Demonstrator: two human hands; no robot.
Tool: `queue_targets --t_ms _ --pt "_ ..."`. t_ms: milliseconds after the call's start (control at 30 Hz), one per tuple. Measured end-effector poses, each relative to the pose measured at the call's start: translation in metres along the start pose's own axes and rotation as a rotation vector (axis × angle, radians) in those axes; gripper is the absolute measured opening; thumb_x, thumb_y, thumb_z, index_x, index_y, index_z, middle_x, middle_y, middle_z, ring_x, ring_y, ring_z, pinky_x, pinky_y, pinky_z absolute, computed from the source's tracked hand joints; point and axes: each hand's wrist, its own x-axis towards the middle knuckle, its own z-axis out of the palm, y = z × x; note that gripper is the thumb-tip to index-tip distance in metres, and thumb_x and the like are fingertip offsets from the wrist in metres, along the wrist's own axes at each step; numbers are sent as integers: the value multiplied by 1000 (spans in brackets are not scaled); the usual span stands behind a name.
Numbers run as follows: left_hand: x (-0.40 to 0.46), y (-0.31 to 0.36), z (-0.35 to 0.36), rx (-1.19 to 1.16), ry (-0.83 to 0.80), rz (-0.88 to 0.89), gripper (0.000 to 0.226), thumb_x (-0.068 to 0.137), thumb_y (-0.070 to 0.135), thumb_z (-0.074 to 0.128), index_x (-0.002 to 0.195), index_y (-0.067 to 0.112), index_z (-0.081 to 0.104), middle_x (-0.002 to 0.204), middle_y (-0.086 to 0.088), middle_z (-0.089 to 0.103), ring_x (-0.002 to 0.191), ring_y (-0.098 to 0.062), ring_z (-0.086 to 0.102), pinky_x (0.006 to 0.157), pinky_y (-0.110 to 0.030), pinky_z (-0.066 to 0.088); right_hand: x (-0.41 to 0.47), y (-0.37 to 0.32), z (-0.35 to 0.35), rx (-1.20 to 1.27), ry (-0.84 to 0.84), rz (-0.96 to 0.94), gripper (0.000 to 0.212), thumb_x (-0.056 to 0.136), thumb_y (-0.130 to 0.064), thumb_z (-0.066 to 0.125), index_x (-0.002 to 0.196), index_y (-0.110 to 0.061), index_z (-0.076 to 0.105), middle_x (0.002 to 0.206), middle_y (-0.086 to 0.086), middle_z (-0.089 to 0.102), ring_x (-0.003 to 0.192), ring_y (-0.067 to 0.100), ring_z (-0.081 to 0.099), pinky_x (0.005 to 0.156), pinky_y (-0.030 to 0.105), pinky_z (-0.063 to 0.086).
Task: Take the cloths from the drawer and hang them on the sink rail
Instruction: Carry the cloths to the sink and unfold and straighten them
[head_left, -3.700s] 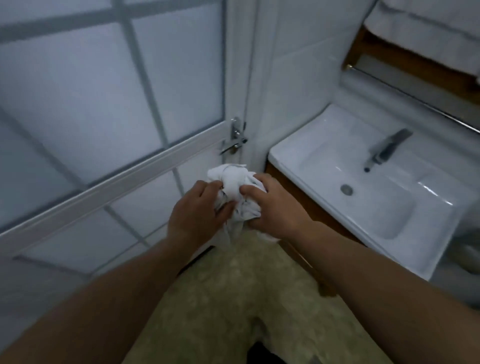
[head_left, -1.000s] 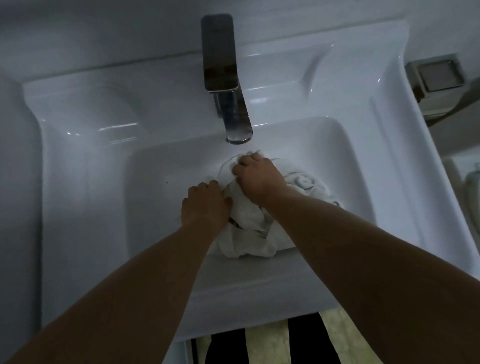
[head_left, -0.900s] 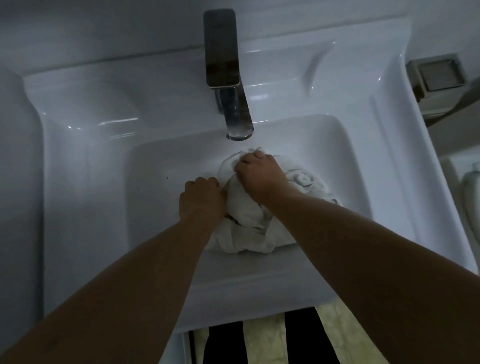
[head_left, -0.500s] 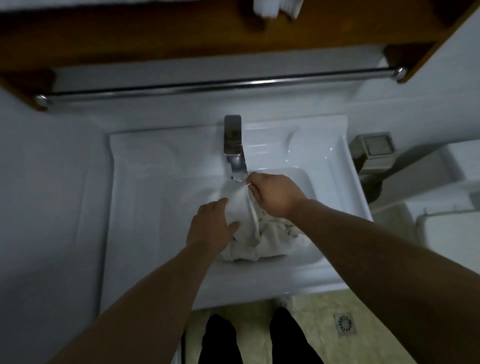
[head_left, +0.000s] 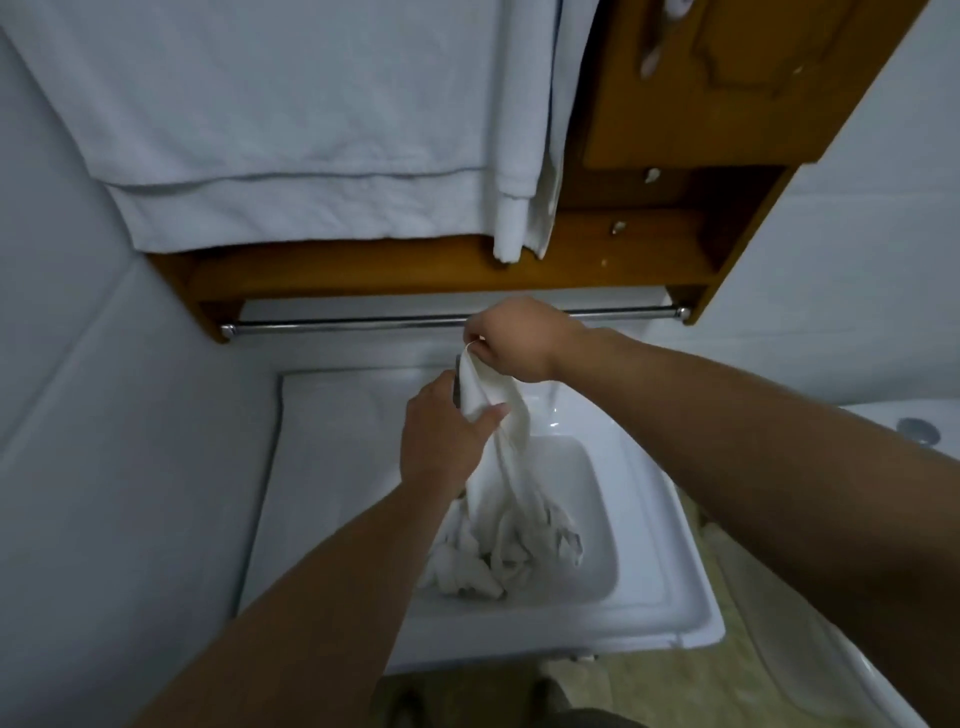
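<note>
Cloth (head_left: 498, 415): lifted since a moment before, from basin (head_left: 597, 519) toward rail (head_left: 337, 326). Right hand (head_left: 514, 338) pinched its top; left hand (head_left: 441, 447) gripped lower. Hanging seemed next.

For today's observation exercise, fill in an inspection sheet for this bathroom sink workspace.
Surface: white ceramic sink, bundle of cloths in its basin.
Job's things: crumpled white cloths, one strip lifted; bare chrome rail under the wooden cabinet.
Clutter: nothing seen.
Grippers: right hand pinches the strip's top near the rail; left hand holds it lower.
Cables: nothing seen.
Surroundings: large white towels hanging above; beige tiled floor.
</note>
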Motion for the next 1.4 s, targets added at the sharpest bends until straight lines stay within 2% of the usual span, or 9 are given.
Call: queue_targets --t_ms 100,233,400,533,667,800,1100,1300,1400 --pt "10 24 -7 -33 40 -12 55 74 70 59 110 28 61 102 10 65 97 -16 60 80 -37 53 2 -2 -39 -89 28 -42 26 101 -30 46 110 -17 67 99 6 68 86 24 58 67 31 40" --pt "25 46 -24 -23 149 -30 34 89 52 56 93 21 69 81 6 64 77 -16 63 59 -25 45 -3 -6 -75 -175 6 -70 22 100 -29 45 104 -19 65 93 4 64 83 24 58 65 34 42" --pt "34 66 -47 85 231 -59 23 93 31 53 83 16 67 72 1 62 67 -17 61 56 -27 46 -6 -15 -105 -251 34 -35 21 102 -25 44 107 -17 63 96 7 62 86 26 58 70 37 48" --pt "30 83 -55 47 293 -94 16 91 30 58 92 17 67 80 1 64 72 -17 62 59 -29 51 -2 -30 -127 -300 76 12 17 97 -15 48 102 -12 64 93 8 64 79 24 58 60 32 43" --pt "33 98 -70 70 400 -53 18 89 37 63 95 20 66 87 3 63 84 -19 61 73 -39 58 -1 -47 -147 -332 73 55 16 94 -10 51 80 -12 59 77 6 60 61 18 52 51 29 39" --pt "44 110 -93 88 515 -53 25 91 47 58 95 23 66 84 10 57 90 -14 51 69 -32 51 -5 -55 -170 -301 138 96 26 90 -6 51 66 -16 45 65 3 49 55 15 44 45 27 28" --pt "57 166 -155 207 641 230 30 98 43 49 100 19 67 84 5 59 87 -15 52 60 -29 39 -14 -52 -239 -206 340 156 23 96 -12 50 106 -4 68 97 14 70 90 31 66 77 43 56" --pt "61 197 -190 167 633 307 35 94 52 53 106 21 66 94 7 64 82 -10 54 62 -23 35 -19 -61 -263 -104 468 120 23 99 -20 49 111 -11 67 103 7 69 91 24 63 79 37 54" --pt "57 208 -191 113 599 352 26 95 42 54 101 20 67 90 6 63 79 -12 57 62 -24 35 -17 -67 -253 -139 432 91 20 97 -18 51 109 -12 66 99 6 68 86 22 60 67 31 45"
